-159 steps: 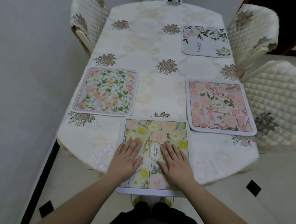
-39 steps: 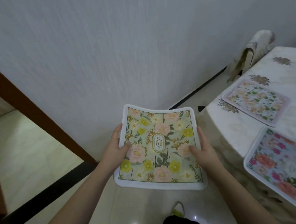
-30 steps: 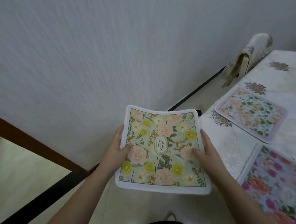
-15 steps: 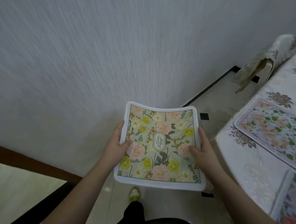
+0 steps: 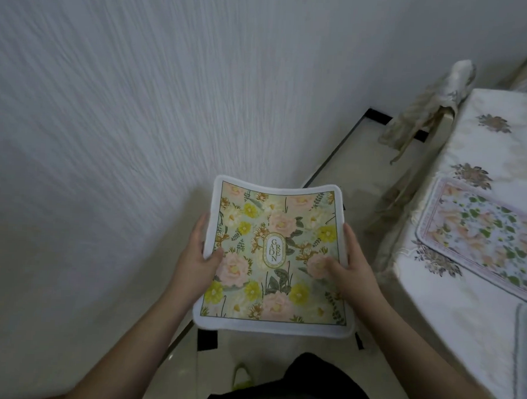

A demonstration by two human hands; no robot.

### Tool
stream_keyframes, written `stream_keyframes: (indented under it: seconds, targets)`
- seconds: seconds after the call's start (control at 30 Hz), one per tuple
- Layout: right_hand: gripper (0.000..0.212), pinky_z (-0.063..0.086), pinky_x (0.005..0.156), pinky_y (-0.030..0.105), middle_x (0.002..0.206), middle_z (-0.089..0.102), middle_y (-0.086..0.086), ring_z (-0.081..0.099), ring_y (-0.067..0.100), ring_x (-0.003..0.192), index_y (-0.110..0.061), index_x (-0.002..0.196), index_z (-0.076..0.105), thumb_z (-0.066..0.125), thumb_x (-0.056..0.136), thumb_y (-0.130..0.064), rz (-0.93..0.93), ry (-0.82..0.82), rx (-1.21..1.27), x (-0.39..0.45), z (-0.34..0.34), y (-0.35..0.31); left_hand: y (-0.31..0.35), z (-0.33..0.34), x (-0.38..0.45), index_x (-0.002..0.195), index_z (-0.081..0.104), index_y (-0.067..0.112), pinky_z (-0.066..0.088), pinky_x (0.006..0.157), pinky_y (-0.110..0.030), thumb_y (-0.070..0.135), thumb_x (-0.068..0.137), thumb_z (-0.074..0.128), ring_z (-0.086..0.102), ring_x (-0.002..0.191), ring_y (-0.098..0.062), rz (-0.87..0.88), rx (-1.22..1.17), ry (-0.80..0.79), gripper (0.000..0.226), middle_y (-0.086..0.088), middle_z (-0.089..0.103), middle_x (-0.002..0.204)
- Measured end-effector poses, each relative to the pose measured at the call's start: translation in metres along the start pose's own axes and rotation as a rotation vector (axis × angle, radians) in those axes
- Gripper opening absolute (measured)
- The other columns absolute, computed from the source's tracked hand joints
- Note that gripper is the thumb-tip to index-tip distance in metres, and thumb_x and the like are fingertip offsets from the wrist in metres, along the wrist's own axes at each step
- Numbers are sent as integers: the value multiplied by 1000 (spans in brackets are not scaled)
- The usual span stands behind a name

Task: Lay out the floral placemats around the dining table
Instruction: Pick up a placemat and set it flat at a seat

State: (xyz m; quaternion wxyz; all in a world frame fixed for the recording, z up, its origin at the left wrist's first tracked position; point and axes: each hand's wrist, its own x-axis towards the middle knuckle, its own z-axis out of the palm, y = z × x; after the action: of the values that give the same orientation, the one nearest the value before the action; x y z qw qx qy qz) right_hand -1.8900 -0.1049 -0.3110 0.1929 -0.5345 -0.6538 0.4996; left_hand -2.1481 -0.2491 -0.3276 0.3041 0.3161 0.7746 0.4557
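Both hands hold garden placemat (image 5: 274, 255) flat, lengthwise ahead.

A pale textured wall (image 5: 139, 101) fills my left; cream floor tiles (image 5: 343, 160) with black edging run along it, and a fabric-covered chair (image 5: 426, 107) stands by the cloth-draped dining table (image 5: 463, 316)

Both forearms are showing bare, with no sleeves reaching into the frame; they are coming in from the lower left and the lower right. The left hand (image 5: 195, 258) and right hand (image 5: 354, 268) are wearing no gloves, rings or watch that can be made out. At the bottom centre the person is wearing dark, black-looking clothing (image 5: 295, 390), and a pale yellow-green shoe tip (image 5: 242, 375) is peeking out just left of it.
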Motion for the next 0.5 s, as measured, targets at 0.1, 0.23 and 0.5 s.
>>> stream_keyframes:
  seconds: [0.1, 0.23, 0.5]
  targets:
    - [76, 43, 106, 41, 143, 44, -15, 49, 13, 123, -43, 154, 13, 57, 95, -21, 19, 48, -24, 23, -7, -2, 6, 14, 32, 148, 18, 52, 53, 63, -11, 13, 96, 60, 58, 97, 19, 23, 9, -44, 78, 55, 48, 109]
    - [77, 42, 104, 37, 136, 39, -22, 47, 9, 121, -45, 153, 12, 56, 95, -23, 39, 99, -18, 56, -25, 2, 23, 38, 78, 147, 25, 52, 54, 71, -20, 16, 96, 61, 61, 103, 9, 64, 34, -86, 72, 47, 51, 116]
    - [76, 44, 103, 37, 143, 40, -15, 47, 8, 117, -44, 154, 12, 57, 95, -25, 69, 188, 13, 134, -83, 7, 87, 99, 166, 146, 27, 55, 54, 95, -48, 16, 97, 58, 60, 119, -10, 125, 77, -212, 69, 16, 53, 140]
